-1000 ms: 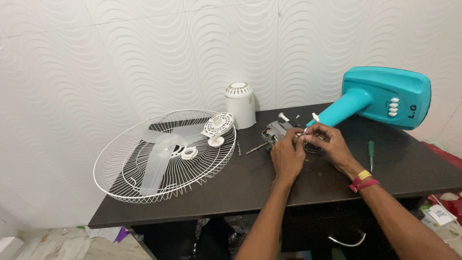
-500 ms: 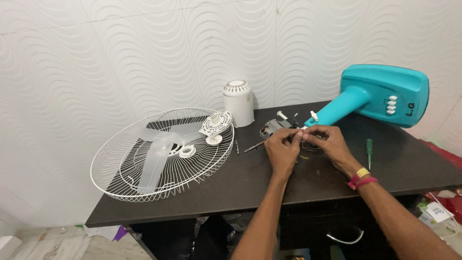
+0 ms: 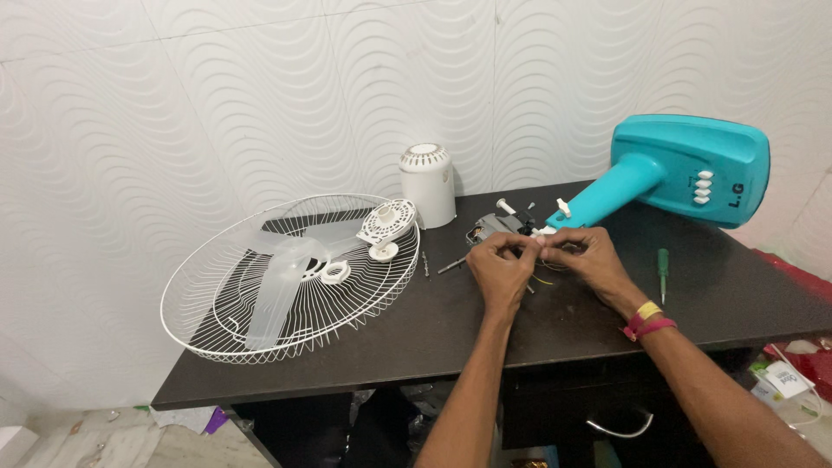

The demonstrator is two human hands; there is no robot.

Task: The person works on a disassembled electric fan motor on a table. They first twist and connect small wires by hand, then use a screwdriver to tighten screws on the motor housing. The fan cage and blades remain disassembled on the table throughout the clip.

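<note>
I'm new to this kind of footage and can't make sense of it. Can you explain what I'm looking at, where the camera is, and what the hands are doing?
The camera sits on a person's head and looks down over a dark table against a white wavy-patterned wall. The two bare arms coming in from the bottom belong to that person. The left hand and the right hand, with bands at the wrist, meet over thin wires beside a small fan motor; exactly what the fingers pinch is too small to tell. Around them lie parts of a fan taken apart: a white wire grille with a translucent blade in it, a white motor cover standing upright, a teal stand lying on its side, and a green-handled screwdriver.
</note>
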